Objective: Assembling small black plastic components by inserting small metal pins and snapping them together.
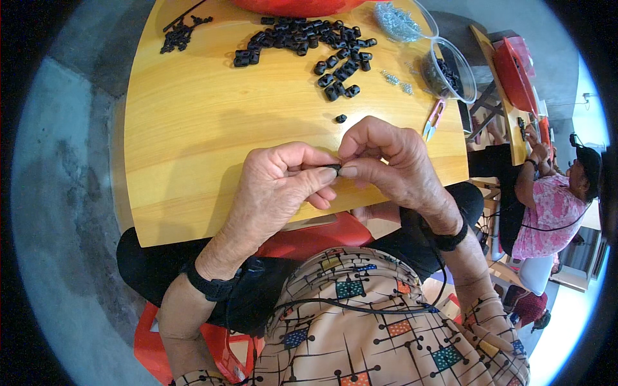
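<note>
Left hand: the left hand (280,183) sits at frame centre, thumb and forefinger pinched on one end of a small black part (333,168).
Right hand: the right hand (389,161) meets it from the right, fingertips closed on the same part, so both hands are joined over it.
Black part: held between the two hands, just above the near edge of the table (187,128); most of it is hidden by the fingers.
Loose piece: one black piece (340,118) lies on the table just above the hands.
Pile: a heap of black pieces (309,42) at upper centre.
Springs: small metal springs (394,78) right of the pile.
Bowl: a clear bowl (450,71) at upper right.
Snips: pink snips (433,119) below the bowl.
Other person: a person in a pink top (547,212) at the right edge.
</note>
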Demonstrator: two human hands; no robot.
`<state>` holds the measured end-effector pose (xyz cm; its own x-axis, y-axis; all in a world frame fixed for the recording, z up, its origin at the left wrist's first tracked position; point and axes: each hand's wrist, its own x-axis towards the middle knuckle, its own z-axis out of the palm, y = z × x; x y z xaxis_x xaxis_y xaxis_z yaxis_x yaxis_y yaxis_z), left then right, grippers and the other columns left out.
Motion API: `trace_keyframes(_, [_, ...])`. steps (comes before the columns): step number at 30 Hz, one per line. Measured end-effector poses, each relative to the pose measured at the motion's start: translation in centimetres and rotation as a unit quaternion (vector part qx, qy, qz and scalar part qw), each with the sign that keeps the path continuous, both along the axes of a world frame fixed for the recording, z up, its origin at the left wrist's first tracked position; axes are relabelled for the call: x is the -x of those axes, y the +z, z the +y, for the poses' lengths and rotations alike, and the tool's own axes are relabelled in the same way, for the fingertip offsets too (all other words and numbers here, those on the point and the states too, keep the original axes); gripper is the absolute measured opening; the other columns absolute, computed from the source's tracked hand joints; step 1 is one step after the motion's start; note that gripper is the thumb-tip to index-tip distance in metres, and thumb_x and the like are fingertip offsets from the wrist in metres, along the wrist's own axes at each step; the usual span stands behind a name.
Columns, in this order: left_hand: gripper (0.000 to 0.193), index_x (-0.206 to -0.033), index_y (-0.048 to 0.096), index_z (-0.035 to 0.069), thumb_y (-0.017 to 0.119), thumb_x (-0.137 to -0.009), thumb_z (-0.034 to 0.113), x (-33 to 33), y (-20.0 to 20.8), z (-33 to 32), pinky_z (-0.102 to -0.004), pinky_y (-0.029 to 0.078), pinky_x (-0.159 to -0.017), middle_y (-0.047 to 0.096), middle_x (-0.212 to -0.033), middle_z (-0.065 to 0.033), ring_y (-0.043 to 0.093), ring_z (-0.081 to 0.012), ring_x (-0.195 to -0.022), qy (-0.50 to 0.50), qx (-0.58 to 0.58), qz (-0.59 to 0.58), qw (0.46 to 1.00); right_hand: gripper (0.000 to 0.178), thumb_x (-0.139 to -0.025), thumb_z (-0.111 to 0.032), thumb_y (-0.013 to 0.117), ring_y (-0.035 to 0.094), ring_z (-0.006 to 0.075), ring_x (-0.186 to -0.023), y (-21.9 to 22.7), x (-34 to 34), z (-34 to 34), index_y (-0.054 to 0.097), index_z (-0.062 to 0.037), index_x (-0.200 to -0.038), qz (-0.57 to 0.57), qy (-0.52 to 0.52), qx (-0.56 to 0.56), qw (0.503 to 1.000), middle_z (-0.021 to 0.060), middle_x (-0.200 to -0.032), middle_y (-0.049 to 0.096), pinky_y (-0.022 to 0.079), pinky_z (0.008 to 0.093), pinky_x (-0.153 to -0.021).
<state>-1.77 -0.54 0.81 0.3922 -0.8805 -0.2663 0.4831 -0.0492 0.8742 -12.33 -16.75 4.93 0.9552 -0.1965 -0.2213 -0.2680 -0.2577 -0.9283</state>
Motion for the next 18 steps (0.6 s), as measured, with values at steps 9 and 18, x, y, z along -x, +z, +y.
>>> trace_keyframes(9, [0.015,-0.097,0.062,-0.005,0.06,-0.087,0.006,0.0,0.1,0.1,-0.0224,0.054,-0.059,0.065,-0.077,-0.0096,0.064,-0.0118,-0.066,-0.01,-0.008,0.004,1.0,0.02,-0.075,-0.006,0.073,0.057,0.0053,-0.074,-1.6,0.6,-0.3,0.058,-0.0031,-0.088,0.002,-0.036,-0.121,0.992,0.0005,-0.08,0.06,0.047,0.0205,-0.067])
trace_keyframes(18, [0.014,-0.097,0.062,-0.005,0.059,-0.087,0.004,-0.3,0.0,-0.2,-0.0235,0.056,-0.06,0.065,-0.081,-0.0113,0.065,-0.0137,-0.069,0.015,-0.001,0.024,1.0,0.013,-0.082,-0.012,0.066,0.056,0.012,-0.069,-1.4,0.4,0.1,0.059,-0.0017,-0.083,-0.082,-0.01,0.092,0.992,0.0048,-0.072,0.06,0.046,0.0268,-0.063])
